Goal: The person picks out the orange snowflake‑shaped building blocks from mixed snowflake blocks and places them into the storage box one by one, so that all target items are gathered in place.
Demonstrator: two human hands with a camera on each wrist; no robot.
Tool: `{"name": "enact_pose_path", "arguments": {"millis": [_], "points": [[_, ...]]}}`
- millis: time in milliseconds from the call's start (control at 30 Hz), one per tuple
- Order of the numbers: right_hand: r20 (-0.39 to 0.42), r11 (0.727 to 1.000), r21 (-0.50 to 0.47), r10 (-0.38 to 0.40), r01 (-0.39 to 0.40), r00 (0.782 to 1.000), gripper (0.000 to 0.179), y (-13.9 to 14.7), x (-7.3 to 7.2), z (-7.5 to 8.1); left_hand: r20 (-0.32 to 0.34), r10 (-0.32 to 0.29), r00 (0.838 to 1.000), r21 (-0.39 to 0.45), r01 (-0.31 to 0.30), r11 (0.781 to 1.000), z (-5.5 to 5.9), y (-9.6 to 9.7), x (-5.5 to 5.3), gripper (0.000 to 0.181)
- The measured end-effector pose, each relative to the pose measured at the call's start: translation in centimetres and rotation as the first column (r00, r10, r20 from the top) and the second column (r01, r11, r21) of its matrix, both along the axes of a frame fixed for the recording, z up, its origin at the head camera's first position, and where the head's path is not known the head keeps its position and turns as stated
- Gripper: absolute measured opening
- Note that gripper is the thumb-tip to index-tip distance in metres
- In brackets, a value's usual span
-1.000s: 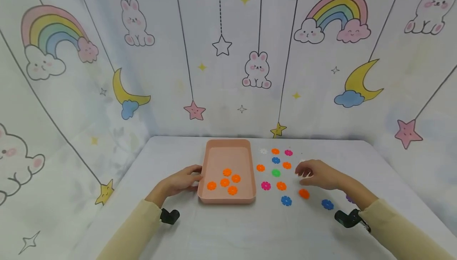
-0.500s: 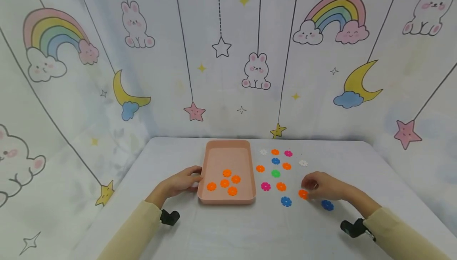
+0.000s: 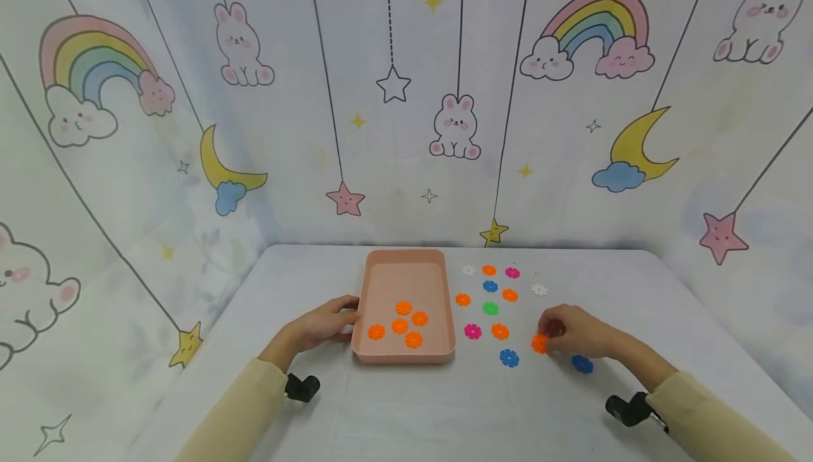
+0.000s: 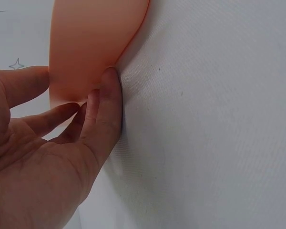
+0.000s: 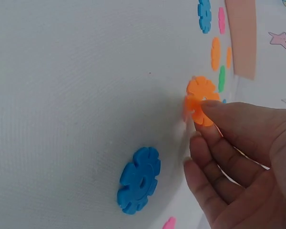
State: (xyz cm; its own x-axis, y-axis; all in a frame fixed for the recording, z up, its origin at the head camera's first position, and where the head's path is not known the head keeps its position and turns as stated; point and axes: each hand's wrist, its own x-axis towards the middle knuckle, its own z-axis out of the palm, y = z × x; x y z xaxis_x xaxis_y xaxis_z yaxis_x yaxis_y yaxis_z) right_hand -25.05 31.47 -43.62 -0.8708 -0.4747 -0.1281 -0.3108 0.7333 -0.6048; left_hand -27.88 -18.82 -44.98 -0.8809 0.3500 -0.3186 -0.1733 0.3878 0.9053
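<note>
My right hand (image 3: 581,331) pinches an orange snowflake building disc (image 5: 200,88) between thumb and forefinger, tilted up over the white table. Its other fingers trail below the disc in the right wrist view. Close beside that hand lies a blue disc (image 5: 139,180) on the cloth. My left hand (image 3: 325,322) rests at the left side of a shallow peach tray (image 3: 406,261). In the left wrist view its thumb touches the rim and its fairly straight fingers (image 4: 109,100) lie along the outer wall. Several orange discs (image 3: 400,326) lie in the tray's near half.
Loose discs are scattered between tray and right hand: orange (image 3: 500,331), green (image 3: 490,308), pink (image 3: 473,331), blue (image 3: 509,357) and white (image 3: 539,290). A white cloth covers the table. Behind it hangs a printed curtain (image 3: 394,137) with rabbits and stars.
My right hand has come down and toward me from near the white disc to the orange disc, which it now pinches and tilts up. My left hand and the tray stay put.
</note>
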Motion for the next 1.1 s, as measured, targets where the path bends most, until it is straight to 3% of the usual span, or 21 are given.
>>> {"name": "enact_pose_path", "arguments": {"millis": [367,500,867,1100], "points": [[0.026,0.998,-0.068,0.004,-0.003,1.0,0.007,0.0,-0.5,0.6,0.0,0.009,1.0,-0.006,-0.009,1.0,0.0,-0.1,0.2,0.052],[-0.001,0.996,-0.094,0.002,-0.002,1.0,0.009,-1.1,-0.9,1.4,-0.001,0.009,1.0,0.001,-0.009,1.0,0.0,-0.2,0.1,0.052],[0.001,0.979,-0.205,-0.024,0.024,1.0,0.012,-7.1,-2.0,4.4,-0.001,-0.004,1.0,0.008,0.004,1.0,0.1,-0.2,0.0,0.053],[0.007,0.974,-0.224,0.023,-0.021,1.0,0.009,-12.0,-2.7,5.9,0.008,-0.004,1.0,0.008,0.004,1.0,0.2,0.1,0.1,0.053]]}}
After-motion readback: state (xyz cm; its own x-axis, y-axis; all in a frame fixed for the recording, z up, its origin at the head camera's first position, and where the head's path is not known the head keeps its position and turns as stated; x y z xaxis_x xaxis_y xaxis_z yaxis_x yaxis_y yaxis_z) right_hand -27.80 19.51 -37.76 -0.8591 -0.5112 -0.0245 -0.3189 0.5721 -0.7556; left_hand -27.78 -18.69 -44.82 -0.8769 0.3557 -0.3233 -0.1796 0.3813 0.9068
